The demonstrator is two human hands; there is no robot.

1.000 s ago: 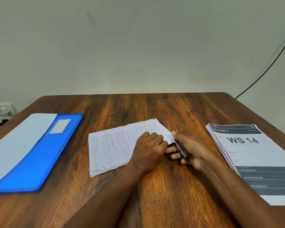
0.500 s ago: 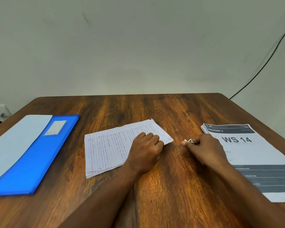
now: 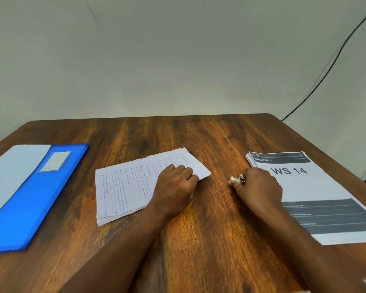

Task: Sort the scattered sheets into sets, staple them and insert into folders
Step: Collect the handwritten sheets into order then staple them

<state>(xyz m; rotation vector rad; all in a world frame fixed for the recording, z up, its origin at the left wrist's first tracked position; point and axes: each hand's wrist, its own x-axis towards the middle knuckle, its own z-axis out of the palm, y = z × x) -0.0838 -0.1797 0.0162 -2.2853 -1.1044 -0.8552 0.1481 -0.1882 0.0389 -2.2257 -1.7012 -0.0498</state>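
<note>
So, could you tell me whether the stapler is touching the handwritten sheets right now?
No, the stapler in the right hand sits apart from the handwritten sheets, with bare table between them.

A wooden table (image 3: 199,240) with dark, streaked grain and rounded far corners fills the lower half of the view. Behind it stands a plain, pale wall (image 3: 178,60) bearing a few faint scuff marks. A thin black cable (image 3: 334,60) runs down the wall at the right and passes out of sight behind the table's far right corner.
</note>
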